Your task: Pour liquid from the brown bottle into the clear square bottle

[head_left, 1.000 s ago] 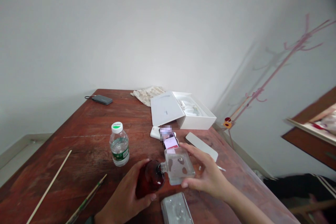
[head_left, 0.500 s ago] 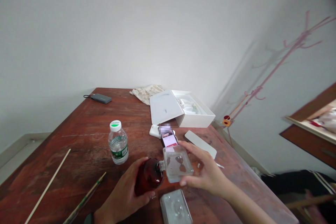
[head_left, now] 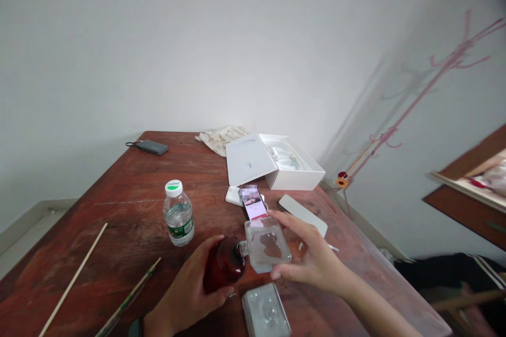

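My left hand (head_left: 193, 287) is wrapped round a dark red-brown bottle (head_left: 225, 268) with a clear threaded neck. The bottle is tilted, its uncapped neck pointing right against the left edge of a clear square plastic box (head_left: 265, 259). That box is gripped at its right side between the thumb and fingers of my right hand (head_left: 310, 255). Brownish, irregular patches show on its cloudy surface; I cannot tell whether they are liquid or the table seen through. Just below lies a second clear square container (head_left: 266, 309) with a bumpy, shiny look.
A labelled water bottle (head_left: 178, 216) stands left, near a pale stick (head_left: 75, 276) and a thin greenish stick (head_left: 128, 297). Behind my hands lie a lit phone (head_left: 255, 204), a white box (head_left: 298, 179) with its lid open, a pale flat case (head_left: 302, 213), a cloth (head_left: 220, 140) and a grey power bank (head_left: 152, 147).
The brownish patches in the clear box have changed shape and joined more. Both hands keep their grips in almost the same place, and the view has shifted slightly.
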{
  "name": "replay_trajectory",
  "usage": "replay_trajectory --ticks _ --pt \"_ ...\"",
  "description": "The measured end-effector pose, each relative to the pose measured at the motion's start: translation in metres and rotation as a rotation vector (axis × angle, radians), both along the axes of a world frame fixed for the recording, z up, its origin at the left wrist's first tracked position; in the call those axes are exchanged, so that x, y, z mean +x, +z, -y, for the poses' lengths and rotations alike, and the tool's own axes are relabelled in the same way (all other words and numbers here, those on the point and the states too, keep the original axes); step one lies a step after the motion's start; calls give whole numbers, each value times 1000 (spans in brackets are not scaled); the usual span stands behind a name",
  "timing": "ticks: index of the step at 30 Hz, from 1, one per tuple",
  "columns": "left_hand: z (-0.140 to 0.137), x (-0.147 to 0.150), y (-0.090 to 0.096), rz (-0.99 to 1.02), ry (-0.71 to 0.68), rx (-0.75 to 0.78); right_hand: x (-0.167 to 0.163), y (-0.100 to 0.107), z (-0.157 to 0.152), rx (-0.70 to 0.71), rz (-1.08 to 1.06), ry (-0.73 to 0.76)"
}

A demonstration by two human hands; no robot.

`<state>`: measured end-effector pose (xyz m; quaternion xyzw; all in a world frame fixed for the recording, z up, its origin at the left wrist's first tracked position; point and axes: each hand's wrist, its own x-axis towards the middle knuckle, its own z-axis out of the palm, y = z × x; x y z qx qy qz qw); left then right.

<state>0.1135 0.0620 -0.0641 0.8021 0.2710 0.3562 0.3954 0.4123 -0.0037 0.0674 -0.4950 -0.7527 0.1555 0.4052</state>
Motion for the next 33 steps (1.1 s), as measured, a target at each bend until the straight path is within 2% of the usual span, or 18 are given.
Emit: replay_trajectory --ticks 4,16,23,33 --pt "1 0 2 -4 0 -13 0 -1 -1 -10 -39 19" --pt "1 -3 3 -26 8 12 1 11 -1 31 106 47" --pt "2 -3 3 -27 4 26 1 8 -1 55 82 43" --pt "2 -2 6 -35 13 9 2 14 -1 22 107 49"
